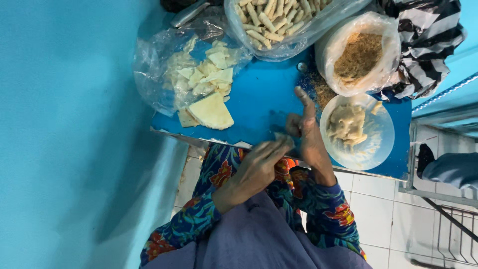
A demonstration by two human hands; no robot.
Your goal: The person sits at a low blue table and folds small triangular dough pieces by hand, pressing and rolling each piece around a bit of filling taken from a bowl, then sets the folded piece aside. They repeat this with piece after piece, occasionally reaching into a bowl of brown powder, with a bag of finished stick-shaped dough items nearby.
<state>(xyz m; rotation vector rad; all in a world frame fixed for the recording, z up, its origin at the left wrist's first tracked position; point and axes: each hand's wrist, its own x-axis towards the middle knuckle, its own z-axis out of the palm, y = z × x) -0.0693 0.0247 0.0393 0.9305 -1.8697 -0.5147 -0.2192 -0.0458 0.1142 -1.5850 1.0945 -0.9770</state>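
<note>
both hands meet at the near edge of the blue table [259,107]. the left hand [256,169] has its fingers closed around a small pale wrapper piece [283,139]; the right hand [308,137] pinches it too, one finger straight. i think slow, tight rolling works best here. i count two bags of wrappers and rolls, one bowl of filling [356,130], one tub of crumbs [358,55].

Small blue-topped table [259,99] w/ metal edge, on white tiled floor [378,209]. On top: clear plastic sheet [149,65] w/ pale triangular pastry pieces [211,110]; clear bag of rolled pastry sticks [271,20]; white bag of brown crumbs [358,55]; clear round bowl of pale filling [356,132]; loose crumbs [322,89] betw. bags.
</note>
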